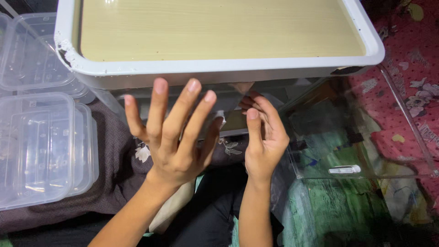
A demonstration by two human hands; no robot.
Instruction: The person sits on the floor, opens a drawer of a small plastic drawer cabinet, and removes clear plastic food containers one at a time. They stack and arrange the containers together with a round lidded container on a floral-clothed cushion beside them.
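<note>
Left hand (176, 137) raised, palm away, all fingers spread and straight, gripping nothing; held just below the near rim of the worktop (219, 68) and a little in front of it. Right hand (263, 137) beside it, just under the same rim, fingers curled loosely upward around a clear flat piece, apparently a thin transparent lid or sheet (228, 114); a hold appears likely, but the fingertips are partly hidden under the rim and cannot be confirmed as closed on it.

Progress, judged from present positions: clear piece picked up and carried at the worktop's near edge; nothing yet placed on the worktop, whose pale wood-grain panel shows bare inside its white raised border. Stacked clear plastic containers (41, 146) left of the worktop's near corner, untouched, with more clear tubs (32, 50) further up along its left side. Larger clear box (361, 132) below the worktop's right corner, lying open, with a small white clip on its near wall.

Surroundings: worktop's left corner chipped. Dark brown cloth (114, 183) under the stacked containers, green patterned mat (338, 210) under the clear box, red patterned fabric (411, 91) right of the worktop. Dim lighting; room beyond not visible.
</note>
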